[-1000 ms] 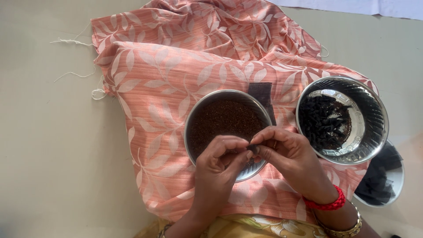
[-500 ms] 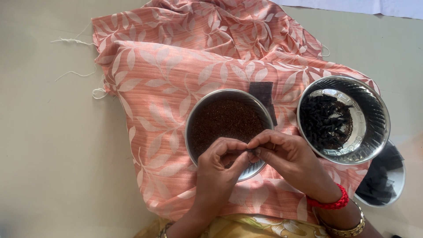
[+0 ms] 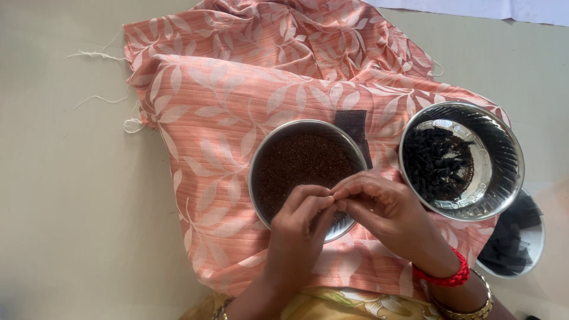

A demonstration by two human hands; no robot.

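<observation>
My left hand (image 3: pixel 299 234) and my right hand (image 3: pixel 388 213) meet fingertip to fingertip over the near rim of a round steel plate (image 3: pixel 261 160). The plate is filled with fine dark brown grains (image 3: pixel 299 163). Both hands have their fingers pinched together. Anything held between the tips is hidden from view. To the right, a shiny steel bowl (image 3: pixel 504 157) holds small black pieces (image 3: pixel 438 163), a short way from my right hand. My right wrist wears a red band (image 3: pixel 444 277) and a gold bangle.
Plate and bowl rest on a salmon-pink cloth (image 3: pixel 207 106) with a pale leaf print, spread over a beige floor (image 3: pixel 65 207). A second steel plate (image 3: pixel 533 243) with black pieces lies at the lower right. Loose white threads (image 3: pixel 98 56) trail off the cloth's left edge.
My hands stay pinched together over the plate's near rim, with only slight finger movement. Plate and bowl have not moved.
</observation>
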